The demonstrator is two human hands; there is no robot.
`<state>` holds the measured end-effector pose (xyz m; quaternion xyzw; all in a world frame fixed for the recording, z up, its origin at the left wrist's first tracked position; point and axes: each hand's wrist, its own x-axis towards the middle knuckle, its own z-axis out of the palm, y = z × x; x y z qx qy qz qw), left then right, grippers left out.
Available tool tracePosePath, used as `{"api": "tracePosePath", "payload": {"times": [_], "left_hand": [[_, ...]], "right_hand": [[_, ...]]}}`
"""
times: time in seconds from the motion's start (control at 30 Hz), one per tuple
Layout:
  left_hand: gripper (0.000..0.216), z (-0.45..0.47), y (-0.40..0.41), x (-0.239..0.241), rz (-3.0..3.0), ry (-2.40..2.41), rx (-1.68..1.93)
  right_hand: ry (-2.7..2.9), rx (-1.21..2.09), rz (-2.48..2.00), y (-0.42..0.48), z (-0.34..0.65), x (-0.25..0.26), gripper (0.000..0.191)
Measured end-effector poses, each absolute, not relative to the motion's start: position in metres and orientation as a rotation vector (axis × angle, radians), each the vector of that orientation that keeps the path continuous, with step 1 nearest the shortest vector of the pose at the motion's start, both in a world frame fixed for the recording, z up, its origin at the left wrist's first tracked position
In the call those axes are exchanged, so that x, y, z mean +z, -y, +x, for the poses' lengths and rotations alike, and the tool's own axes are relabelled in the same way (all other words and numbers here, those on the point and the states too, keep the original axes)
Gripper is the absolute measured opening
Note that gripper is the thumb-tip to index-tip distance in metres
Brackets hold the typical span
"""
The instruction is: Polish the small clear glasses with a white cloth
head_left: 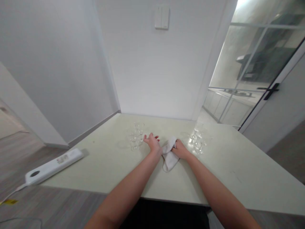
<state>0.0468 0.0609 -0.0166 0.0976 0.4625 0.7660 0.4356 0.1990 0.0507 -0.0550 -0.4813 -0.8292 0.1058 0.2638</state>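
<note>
My right hand (180, 149) is closed on a pale cloth (170, 159), which hangs in folds over the middle of the table. Beside it my left hand (152, 141) is turned partly upward, fingers apart and curled a little, with nothing visible in it. Just left of that hand stands a group of clear stemmed glasses (136, 135). To the right of my right hand is a second group of clear glasses (197, 140). Their thin, see-through outlines overlap, so single glasses are hard to make out.
The pale table (105, 165) meets a white wall with a switch plate (162, 17). A long white power strip (54, 166) lies at the table's left edge, its cord trailing to the floor. At right is a glass-paned door with a black handle (271, 91).
</note>
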Motion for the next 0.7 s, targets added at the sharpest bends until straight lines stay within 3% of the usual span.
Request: {"api": "tracePosePath", "payload": {"times": [0.57, 0.7], "left_hand": [[0.073, 0.027, -0.062, -0.012, 0.231, -1.156, 1.961], [0.068, 0.020, -0.070, -0.016, 0.331, -1.142, 1.948]], "right_hand": [[2.183, 0.329, -1.298, -0.049, 0.198, -0.055, 0.020], [2.083, 0.515, -1.230, -0.050, 0.200, -0.053, 0.019]]}}
